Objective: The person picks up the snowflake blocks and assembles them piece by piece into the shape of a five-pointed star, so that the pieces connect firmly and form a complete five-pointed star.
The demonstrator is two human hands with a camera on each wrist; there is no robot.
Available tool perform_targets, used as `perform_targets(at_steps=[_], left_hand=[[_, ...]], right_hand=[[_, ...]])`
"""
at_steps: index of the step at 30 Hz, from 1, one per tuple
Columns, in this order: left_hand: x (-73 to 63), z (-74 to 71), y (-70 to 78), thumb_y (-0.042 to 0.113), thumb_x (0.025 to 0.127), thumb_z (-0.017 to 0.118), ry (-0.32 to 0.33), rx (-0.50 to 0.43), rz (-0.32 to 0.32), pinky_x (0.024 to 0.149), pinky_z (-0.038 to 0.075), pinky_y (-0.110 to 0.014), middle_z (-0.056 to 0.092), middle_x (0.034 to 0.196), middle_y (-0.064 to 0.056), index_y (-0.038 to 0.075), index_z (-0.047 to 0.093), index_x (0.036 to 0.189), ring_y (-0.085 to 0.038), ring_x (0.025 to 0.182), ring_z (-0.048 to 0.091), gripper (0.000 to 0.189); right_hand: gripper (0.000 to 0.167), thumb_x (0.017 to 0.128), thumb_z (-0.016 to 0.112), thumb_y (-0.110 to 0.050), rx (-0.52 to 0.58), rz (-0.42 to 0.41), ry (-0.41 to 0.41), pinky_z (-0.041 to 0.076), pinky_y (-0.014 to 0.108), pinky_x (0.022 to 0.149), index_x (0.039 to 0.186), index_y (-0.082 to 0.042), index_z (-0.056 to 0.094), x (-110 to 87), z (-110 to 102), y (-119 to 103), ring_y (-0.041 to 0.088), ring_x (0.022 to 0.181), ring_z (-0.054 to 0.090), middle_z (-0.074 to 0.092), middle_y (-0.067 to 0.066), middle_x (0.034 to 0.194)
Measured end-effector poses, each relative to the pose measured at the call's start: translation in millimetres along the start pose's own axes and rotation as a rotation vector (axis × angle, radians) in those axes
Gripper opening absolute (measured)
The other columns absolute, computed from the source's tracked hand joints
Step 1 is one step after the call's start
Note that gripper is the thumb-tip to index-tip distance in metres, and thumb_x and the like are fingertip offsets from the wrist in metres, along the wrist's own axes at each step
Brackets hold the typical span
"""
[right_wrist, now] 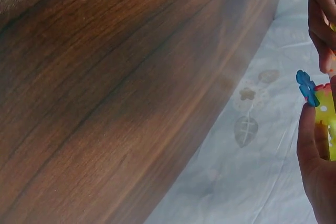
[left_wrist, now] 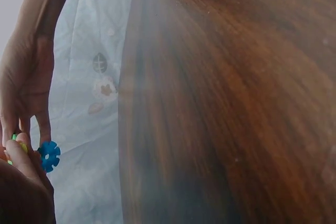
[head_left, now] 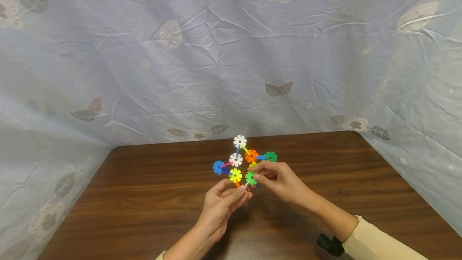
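Between both hands, raised over the table, is a chain of slotted plastic snowflake discs joined edge to edge. At its top is a white disc point(head_left: 240, 141); lower come an orange disc point(head_left: 251, 156), a blue disc point(head_left: 219, 167) and a yellow disc point(head_left: 235, 175). My left hand point(head_left: 221, 208) pinches the bottom of the build between thumb and fingers. From the right, my right hand point(head_left: 283, 179) pinches a light green disc point(head_left: 251, 177), partly covering it. A dark green disc point(head_left: 270, 157) juts out above that hand. In the left wrist view, a blue disc point(left_wrist: 50, 156) shows beside the fingers.
The brown wooden table point(head_left: 144, 204) spreads beneath the hands. Behind it and along its sides hangs a grey-blue patterned cloth point(head_left: 202, 71). A black device point(head_left: 330, 244) sits at the right wrist.
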State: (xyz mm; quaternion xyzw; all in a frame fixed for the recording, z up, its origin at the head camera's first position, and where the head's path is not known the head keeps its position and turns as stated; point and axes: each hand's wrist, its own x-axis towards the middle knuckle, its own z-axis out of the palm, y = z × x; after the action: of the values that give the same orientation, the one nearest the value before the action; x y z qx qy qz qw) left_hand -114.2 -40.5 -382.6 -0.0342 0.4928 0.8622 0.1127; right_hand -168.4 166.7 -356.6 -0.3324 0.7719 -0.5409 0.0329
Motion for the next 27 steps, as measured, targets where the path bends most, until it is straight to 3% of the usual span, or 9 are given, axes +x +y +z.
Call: perform_targets(at_steps=[11, 15, 22, 27], left_hand=[[1.5, 2.3, -0.6, -0.005, 0.095, 0.07, 0.023, -0.053, 0.016, 0.09, 0.063, -0.028, 0.08, 0.091, -0.007, 0.005, 0.058, 0.1, -0.017, 0.088, 0.08, 0.017], [1.2, 1.3, -0.7, -0.007, 0.095, 0.068, 0.023, -0.031, 0.009, 0.09, 0.063, -0.027, 0.08, 0.09, -0.007, 0.004, 0.058, 0.102, -0.017, 0.086, 0.08, 0.017], [2.8, 2.9, 3.4, -0.004, 0.098, 0.067, -0.019, 0.016, 0.002, 0.089, 0.063, -0.023, 0.081, 0.092, -0.007, -0.004, 0.055, 0.119, -0.015, 0.086, 0.08, 0.025], [3.5, 4.5, 6.4, 0.001, 0.099, 0.068, -0.03, 0.019, -0.005, 0.092, 0.062, -0.022, 0.081, 0.098, -0.007, -0.004, 0.058, 0.122, -0.016, 0.088, 0.08, 0.025]], right_hand=[[0.019, 0.101, 0.066, -0.004, -0.015, -0.027, 0.024, 0.066, 0.039, 0.082, 0.118, 0.004, 0.07, 2.5, 0.9, 2.6, 0.01, 0.089, 0.078, 0.078, 0.02, 0.107], [0.019, 0.101, 0.066, -0.001, -0.02, -0.024, 0.015, 0.066, 0.039, 0.082, 0.118, 0.005, 0.07, 2.2, 0.6, 2.9, 0.009, 0.088, 0.077, 0.078, 0.02, 0.104], [0.018, 0.102, 0.066, -0.005, -0.055, -0.003, 0.033, 0.063, 0.024, 0.083, 0.118, 0.002, 0.07, 0.2, -3.5, 2.2, 0.009, 0.092, 0.076, 0.077, 0.017, 0.108], [0.02, 0.102, 0.066, -0.006, -0.035, 0.018, 0.043, 0.064, 0.028, 0.082, 0.119, 0.002, 0.069, -1.6, -5.0, 0.2, 0.009, 0.091, 0.077, 0.078, 0.017, 0.106]])
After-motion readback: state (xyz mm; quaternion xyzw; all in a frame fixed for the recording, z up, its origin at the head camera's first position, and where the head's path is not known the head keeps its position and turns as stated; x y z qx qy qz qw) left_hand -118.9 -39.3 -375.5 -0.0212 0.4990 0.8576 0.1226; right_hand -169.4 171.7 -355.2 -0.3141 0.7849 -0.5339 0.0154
